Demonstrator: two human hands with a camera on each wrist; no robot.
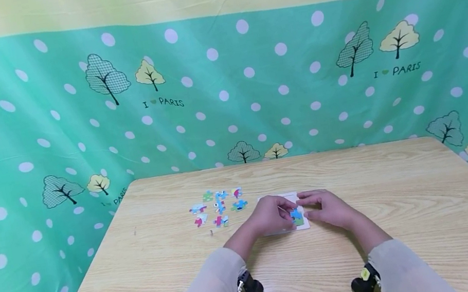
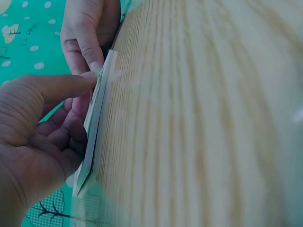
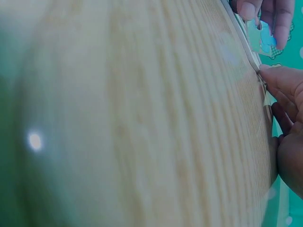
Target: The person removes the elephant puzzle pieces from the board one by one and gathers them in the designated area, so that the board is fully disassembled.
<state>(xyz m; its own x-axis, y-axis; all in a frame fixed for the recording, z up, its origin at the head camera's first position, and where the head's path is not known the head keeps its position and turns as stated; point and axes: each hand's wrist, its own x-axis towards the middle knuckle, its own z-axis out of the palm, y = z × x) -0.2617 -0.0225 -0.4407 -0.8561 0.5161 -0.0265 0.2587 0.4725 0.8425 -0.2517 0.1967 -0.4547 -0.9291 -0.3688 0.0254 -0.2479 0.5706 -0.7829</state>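
Observation:
A small white puzzle board [image 1: 303, 225] lies on the table, largely covered by my left hand [image 1: 271, 214]. At its right end, a blue and green puzzle piece [image 1: 296, 216] shows between the hands. My left thumb and fingers pinch this piece, which looks tilted up from the board in the right wrist view [image 3: 262, 40]. My right hand [image 1: 331, 207] is at the board's right edge, its thumb [image 3: 279, 78] touching there and its fingers extended near the far corner. Whatever else is on the board is hidden under my left hand.
Several loose puzzle pieces [image 1: 219, 204] in blue, pink, green and white lie left of the board. A tiny dark bit [image 1: 212, 233] sits just in front of them. The wooden table [image 1: 416, 218] ends at a green dotted curtain [image 1: 232, 83]. Each wrist wears a black camera.

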